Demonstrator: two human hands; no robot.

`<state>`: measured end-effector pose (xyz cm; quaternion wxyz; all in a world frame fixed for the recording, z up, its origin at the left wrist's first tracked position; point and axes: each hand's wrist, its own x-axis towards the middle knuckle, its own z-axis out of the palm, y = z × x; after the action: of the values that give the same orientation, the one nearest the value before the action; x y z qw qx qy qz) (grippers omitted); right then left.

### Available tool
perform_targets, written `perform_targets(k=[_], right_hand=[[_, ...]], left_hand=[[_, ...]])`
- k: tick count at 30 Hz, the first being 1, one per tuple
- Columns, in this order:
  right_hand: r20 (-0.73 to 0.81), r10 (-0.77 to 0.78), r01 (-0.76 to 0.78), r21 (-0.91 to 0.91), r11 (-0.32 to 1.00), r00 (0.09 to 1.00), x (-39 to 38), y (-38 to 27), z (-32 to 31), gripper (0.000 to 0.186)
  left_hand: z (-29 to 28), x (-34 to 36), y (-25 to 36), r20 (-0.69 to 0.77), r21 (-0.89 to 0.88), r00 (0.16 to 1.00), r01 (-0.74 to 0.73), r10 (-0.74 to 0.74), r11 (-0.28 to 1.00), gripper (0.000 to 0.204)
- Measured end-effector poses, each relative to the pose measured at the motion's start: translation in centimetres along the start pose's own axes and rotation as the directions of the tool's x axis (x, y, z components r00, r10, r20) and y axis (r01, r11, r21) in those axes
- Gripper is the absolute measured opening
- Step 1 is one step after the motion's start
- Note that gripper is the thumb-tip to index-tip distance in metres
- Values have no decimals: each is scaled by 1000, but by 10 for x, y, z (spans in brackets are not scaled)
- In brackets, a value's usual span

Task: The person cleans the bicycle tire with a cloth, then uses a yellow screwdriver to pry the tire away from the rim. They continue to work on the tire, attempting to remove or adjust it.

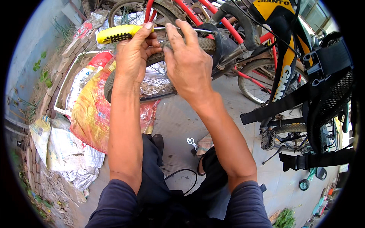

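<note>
My left hand [135, 55] grips the yellow-and-black handle [118, 35] of a hand tool, held level above a bicycle wheel. The tool's thin metal shaft [195, 30] runs rightward behind my right hand [188, 64]. My right hand's bent fingers lie over the worn tyre [206, 45] and the shaft, its thumb against the tyre; what is under the fingertips is partly hidden. The spoked wheel [154, 85] carries a dark fork or frame part [221, 45] at its right.
Red bicycles [266, 85] and a black-and-yellow frame [285, 68] with black straps stand at the right. Plastic sacks [87, 114] lie along a brick edge [57, 79] at the left. A silver multi-hole spanner [192, 142] and black cable [194, 180] lie between my feet.
</note>
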<state>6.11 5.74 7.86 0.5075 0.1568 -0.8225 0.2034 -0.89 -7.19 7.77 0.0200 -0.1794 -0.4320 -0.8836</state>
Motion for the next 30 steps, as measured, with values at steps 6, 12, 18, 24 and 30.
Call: perform_targets(k=[6,12,18,24,30], right_hand=[[38,17,-18,2,1000,999,15,18,14,25],[-108,-29,31,16,999,994,15,39,20,20],[-149,-10,8,-10,1000,989,15,37,19,23],[-403,265,-291,-3,957,876,-3,51,-11,23],[-192,598,-542,273,794,778,-1,44,-36,30]], left_hand=[[0,-5,8,4,28,1000,31,-31,999,21],[8,-14,29,-190,-78,957,-237,219,968,33],[17,5,42,-410,-109,869,-349,277,931,30],[6,28,37,-359,-150,877,-391,318,908,8],[7,20,32,-286,-161,873,-449,394,879,17]])
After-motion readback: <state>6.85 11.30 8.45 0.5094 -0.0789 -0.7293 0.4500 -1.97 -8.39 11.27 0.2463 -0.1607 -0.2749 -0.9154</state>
